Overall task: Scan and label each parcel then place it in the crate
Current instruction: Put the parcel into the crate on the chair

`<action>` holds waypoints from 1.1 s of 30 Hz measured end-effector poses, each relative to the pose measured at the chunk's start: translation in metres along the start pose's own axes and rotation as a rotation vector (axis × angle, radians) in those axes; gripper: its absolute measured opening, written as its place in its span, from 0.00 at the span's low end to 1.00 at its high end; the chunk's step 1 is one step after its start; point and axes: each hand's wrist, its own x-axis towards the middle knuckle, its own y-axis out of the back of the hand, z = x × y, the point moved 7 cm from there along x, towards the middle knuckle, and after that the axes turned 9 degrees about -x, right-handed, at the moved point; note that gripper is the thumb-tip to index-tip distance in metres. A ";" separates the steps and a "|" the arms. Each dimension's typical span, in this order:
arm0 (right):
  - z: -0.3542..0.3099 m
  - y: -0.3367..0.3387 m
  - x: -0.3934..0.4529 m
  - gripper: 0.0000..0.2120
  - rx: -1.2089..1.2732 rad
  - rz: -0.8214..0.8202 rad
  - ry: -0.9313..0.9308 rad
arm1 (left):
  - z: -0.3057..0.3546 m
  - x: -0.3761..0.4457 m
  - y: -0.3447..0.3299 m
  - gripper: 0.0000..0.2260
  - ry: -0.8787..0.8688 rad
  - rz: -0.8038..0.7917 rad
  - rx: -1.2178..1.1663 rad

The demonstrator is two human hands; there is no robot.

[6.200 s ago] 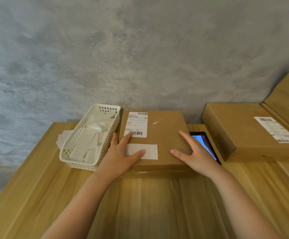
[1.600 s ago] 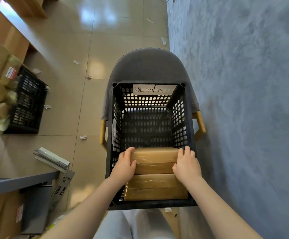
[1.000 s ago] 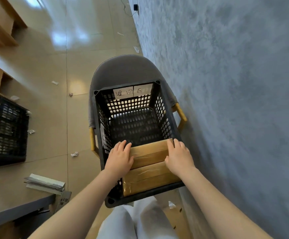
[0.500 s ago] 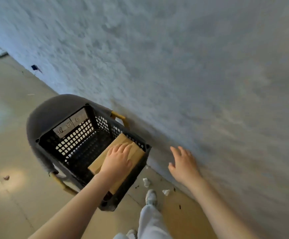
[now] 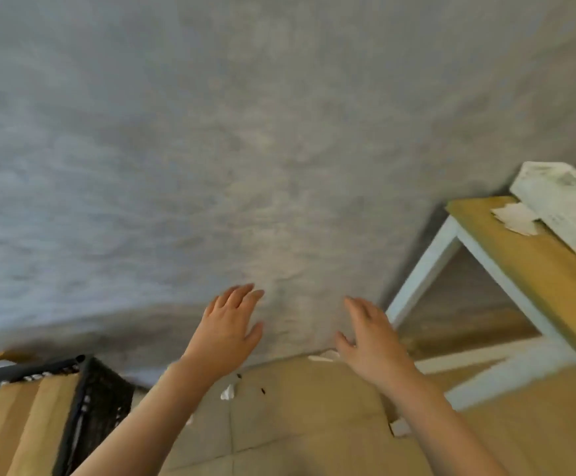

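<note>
The black crate (image 5: 98,389) sits at the bottom left with brown cardboard parcels (image 5: 15,427) standing inside it. My left hand (image 5: 228,328) is raised in mid-air to the right of the crate, fingers spread and holding nothing. My right hand (image 5: 369,341) floats beside it, also spread and empty. Both hands are in front of the grey wall, apart from the crate. The view is blurred by head motion.
A wooden table (image 5: 533,262) with white legs stands at the right, bearing a white basket (image 5: 564,204) and loose white slips (image 5: 516,218). Paper scraps (image 5: 228,391) lie on the tan floor by the grey wall (image 5: 245,132).
My left hand has let go of the parcel in the crate and lifted away. My view has swung right, from the crate toward the table.
</note>
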 end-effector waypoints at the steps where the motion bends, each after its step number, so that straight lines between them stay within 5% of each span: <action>1: 0.027 0.013 -0.010 0.30 0.006 0.034 -0.033 | 0.029 0.013 -0.010 0.34 -0.047 -0.013 -0.019; 15: 0.398 0.149 -0.170 0.32 0.103 0.306 -0.420 | 0.455 0.129 -0.164 0.30 -0.502 -0.066 -0.188; 33: 0.767 0.224 -0.144 0.32 0.122 0.342 -0.710 | 0.737 0.346 -0.345 0.26 -0.662 -0.261 -0.210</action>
